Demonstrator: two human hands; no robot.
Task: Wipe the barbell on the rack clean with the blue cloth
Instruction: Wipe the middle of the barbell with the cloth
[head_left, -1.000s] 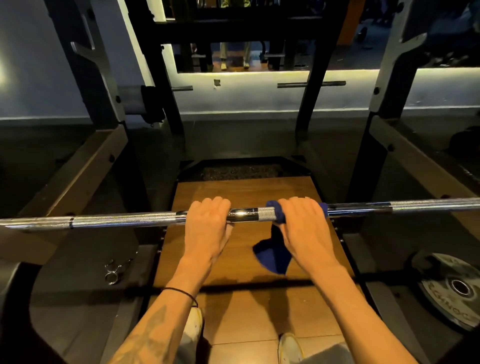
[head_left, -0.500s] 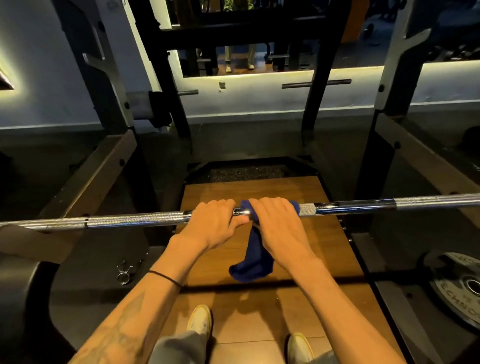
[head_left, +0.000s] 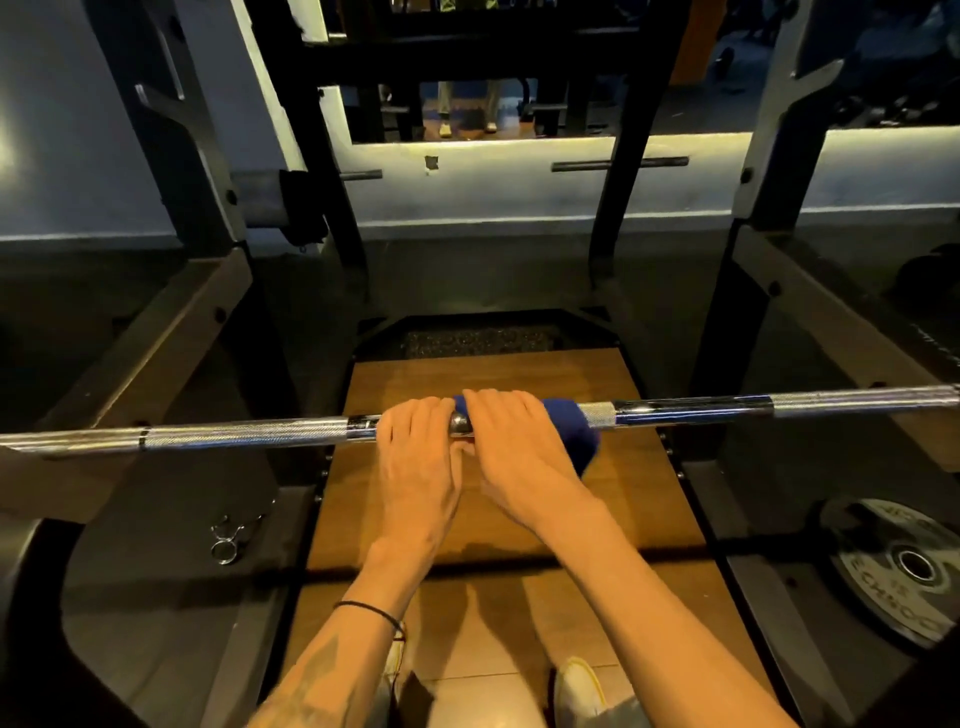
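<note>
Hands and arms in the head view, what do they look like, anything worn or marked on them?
Both forearms are bare, with no sleeves in view, and neither hand wears a glove. The left hand has a thin black band around its wrist, and a dark tattoo runs along that forearm. The right hand and its forearm show no band, watch, ring or marking.

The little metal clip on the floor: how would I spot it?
Start at the barbell and drop to the dark floor left of the wooden platform. There lies the spring collar: small, shiny wire loops, unlike the big black weight plate opposite.
</note>
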